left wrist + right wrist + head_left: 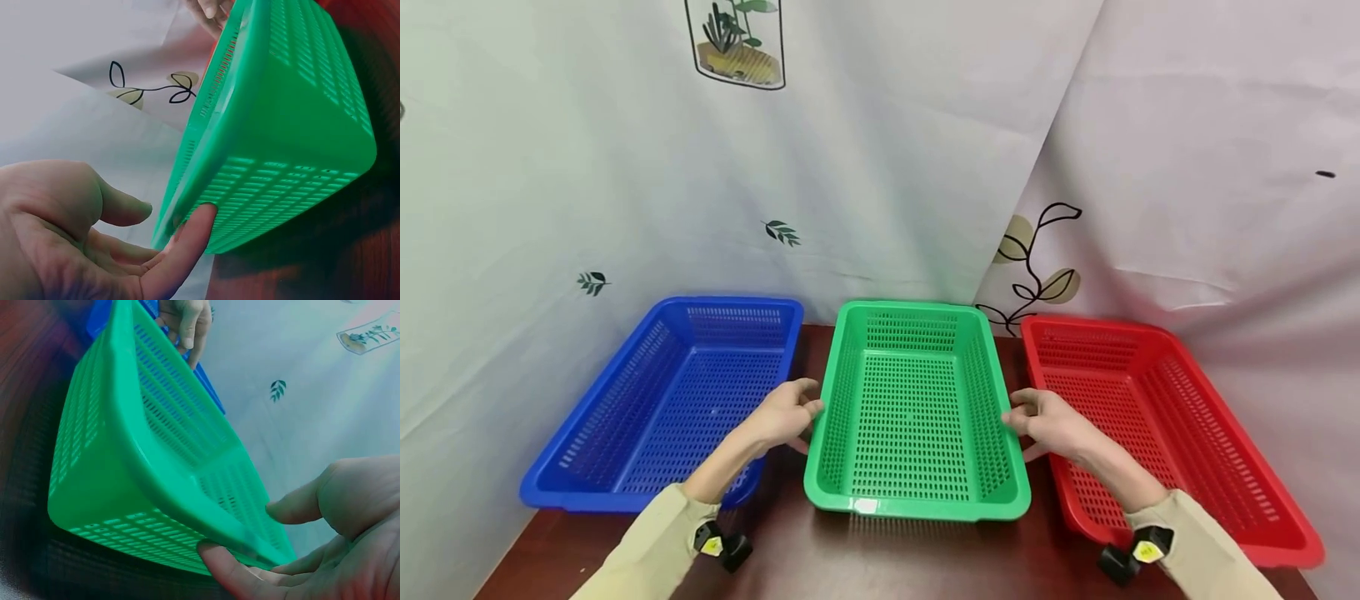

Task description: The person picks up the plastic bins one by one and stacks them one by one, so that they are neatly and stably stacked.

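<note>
A green perforated plastic basket (pixel 917 505) sits between my two hands on the dark wooden table. My left hand (pixel 788 412) is at its left side. In the left wrist view a finger (pixel 194 234) touches the side wall below the rim, and the thumb stands apart from the rim. At the right side is my right hand (pixel 1047 423), its fingers (pixel 228 565) just under the rim in the right wrist view. The right thumb is raised over the rim. Both hands have relaxed fingers. The basket's inside holds nothing visible.
To the left stands a blue basket (pixel 595 502), and to the right a red basket (pixel 1243 450), both close to the green one. A white patterned cloth (pixel 887 167) hangs behind them. The reddish-brown table (pixel 917 567) shows in front.
</note>
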`<control>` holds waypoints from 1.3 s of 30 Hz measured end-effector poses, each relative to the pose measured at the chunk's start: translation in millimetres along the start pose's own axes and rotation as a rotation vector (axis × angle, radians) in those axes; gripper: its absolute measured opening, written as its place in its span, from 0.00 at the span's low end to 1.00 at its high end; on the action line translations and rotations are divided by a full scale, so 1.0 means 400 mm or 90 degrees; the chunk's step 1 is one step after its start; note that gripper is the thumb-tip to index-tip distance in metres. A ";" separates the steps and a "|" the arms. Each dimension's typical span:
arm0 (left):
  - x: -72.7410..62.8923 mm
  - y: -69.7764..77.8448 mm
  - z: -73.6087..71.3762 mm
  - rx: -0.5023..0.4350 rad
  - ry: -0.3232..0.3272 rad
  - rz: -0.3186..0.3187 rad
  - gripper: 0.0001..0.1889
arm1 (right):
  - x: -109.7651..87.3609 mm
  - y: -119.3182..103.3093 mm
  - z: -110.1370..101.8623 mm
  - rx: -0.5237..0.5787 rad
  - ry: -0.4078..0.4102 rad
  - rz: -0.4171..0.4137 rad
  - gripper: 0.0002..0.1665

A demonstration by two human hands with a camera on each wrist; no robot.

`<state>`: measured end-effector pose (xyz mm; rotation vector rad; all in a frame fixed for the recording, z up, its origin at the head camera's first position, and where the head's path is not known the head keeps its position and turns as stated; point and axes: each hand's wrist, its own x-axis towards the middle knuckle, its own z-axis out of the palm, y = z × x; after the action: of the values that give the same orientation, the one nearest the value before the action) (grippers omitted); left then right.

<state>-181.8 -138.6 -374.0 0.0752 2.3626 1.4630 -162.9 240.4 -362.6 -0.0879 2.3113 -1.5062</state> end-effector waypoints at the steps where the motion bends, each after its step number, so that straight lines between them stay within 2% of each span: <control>1: 0.000 0.000 0.000 -0.002 -0.002 -0.001 0.27 | 0.000 0.000 0.002 0.000 -0.001 0.000 0.37; 9: 0.011 -0.009 0.013 0.029 0.028 0.026 0.26 | 0.005 0.005 0.004 0.001 -0.006 -0.015 0.32; 20: 0.007 -0.018 0.016 0.024 0.046 0.039 0.21 | 0.010 0.012 0.011 -0.014 0.014 -0.028 0.30; 30: 0.005 -0.006 -0.008 -0.018 0.013 0.089 0.21 | 0.000 0.001 0.005 -0.007 0.036 -0.024 0.32; 39: 0.000 0.027 -0.055 -0.006 -0.017 0.095 0.24 | -0.006 -0.030 -0.002 0.010 0.032 -0.035 0.33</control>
<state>-190.6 -152.6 -355.9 0.2720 2.3731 1.5295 -162.8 236.5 -351.0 -0.1107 2.3533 -1.5703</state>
